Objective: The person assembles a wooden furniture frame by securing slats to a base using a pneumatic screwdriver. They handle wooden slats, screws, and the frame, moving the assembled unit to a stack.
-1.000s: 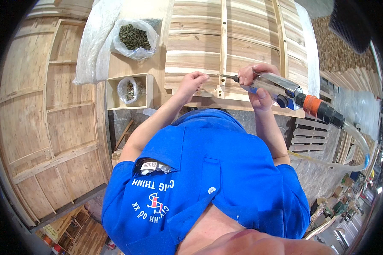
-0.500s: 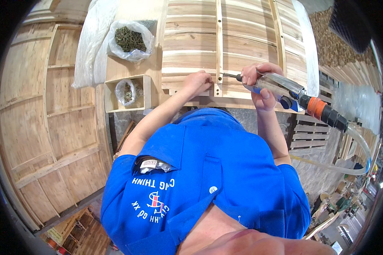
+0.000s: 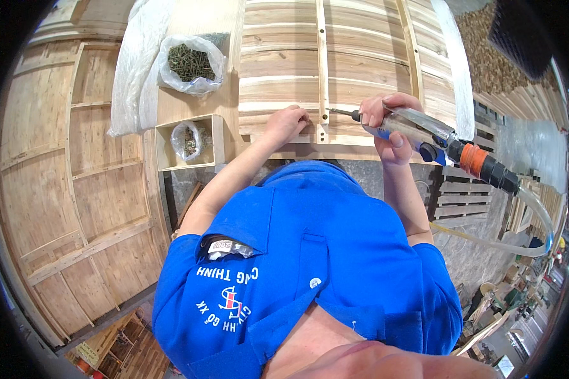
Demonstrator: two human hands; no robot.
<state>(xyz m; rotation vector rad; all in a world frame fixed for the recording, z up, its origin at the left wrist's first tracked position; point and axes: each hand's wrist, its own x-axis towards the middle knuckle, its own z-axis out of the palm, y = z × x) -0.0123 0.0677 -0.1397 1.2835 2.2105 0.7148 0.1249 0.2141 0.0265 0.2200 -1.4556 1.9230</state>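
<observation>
A clear plastic bag (image 3: 199, 87) is set beyond the left fingers and to their left, its mouth open and its inside filled with dark screws (image 3: 189, 62). Nearer, straight to the left of the same fingers, an open wooden box (image 3: 218, 140) is seen; in it a smaller plastic bag (image 3: 179, 140) is held, with small metal-looking pieces (image 3: 192, 138) too tiny to be told apart. Both containers are carried by the pale counter (image 3: 177, 105).

The power driver (image 3: 417, 125) is found in the right fingers, its body lying across the palm. Its long axis is slanted — the bit (image 3: 341, 112) is pointed leftward and slightly away from the body, while the orange collar (image 3: 471, 158) and the clear hose (image 3: 544, 221) are trailed off to the right of the fingers. The bit's tip is brought over the batten (image 3: 322, 63) of the slatted panel (image 3: 278, 66), near a dark hole; whether the wood is touched cannot be told.

By the right hand (image 3: 374, 112) the driver is gripped firmly, fingers wrapped over the top and thumb laid along the near side. The left hand (image 3: 289, 123) is lowered to the panel just left of the batten, its fingers curled nearly closed — whether anything is pinched between them cannot be told.
</observation>
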